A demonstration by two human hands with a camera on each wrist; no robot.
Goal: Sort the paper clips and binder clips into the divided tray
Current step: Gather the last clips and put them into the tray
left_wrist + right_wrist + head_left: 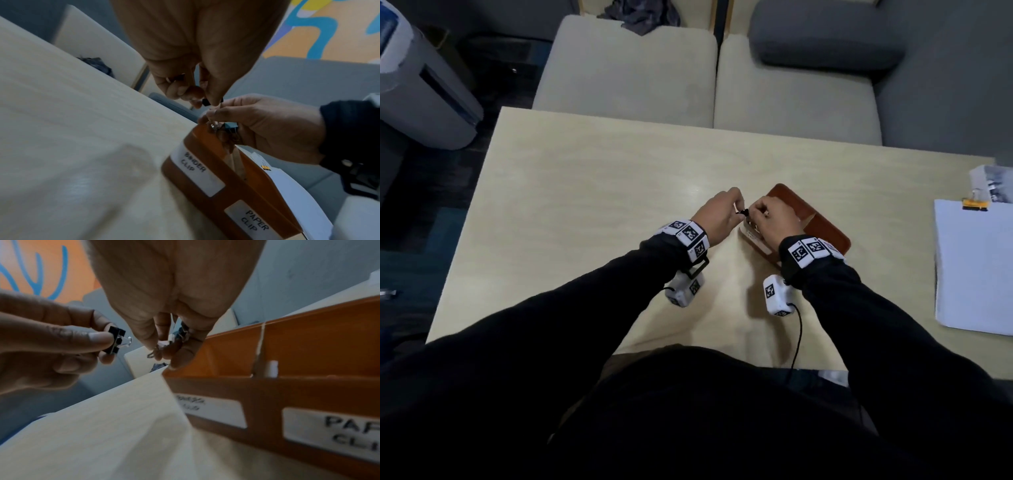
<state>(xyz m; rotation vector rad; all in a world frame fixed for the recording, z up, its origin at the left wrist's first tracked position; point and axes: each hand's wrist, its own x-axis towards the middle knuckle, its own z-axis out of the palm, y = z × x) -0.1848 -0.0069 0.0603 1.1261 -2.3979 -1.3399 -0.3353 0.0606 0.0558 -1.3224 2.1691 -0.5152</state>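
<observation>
A brown divided tray (828, 233) lies right of the table's middle; white labels on its wall (234, 193) read BINDER CLIP and PAPER CLIP. Just left of the tray's near corner, my left hand (734, 208) pinches a small black binder clip (116, 341) between thumb and fingers. My right hand (756, 214) hovers over the binder-clip end of the tray (308, 345), fingers curled round a bunch of clips: a blue binder clip (231, 127) and wire paper clips (153, 353). The two hands nearly touch. What lies inside the tray's compartments is mostly hidden.
A stack of white paper (976, 274) held by a yellow binder clip (974, 204) lies at the table's right edge, with a clear box (989, 185) behind it. Beige and grey sofa cushions stand beyond the far edge.
</observation>
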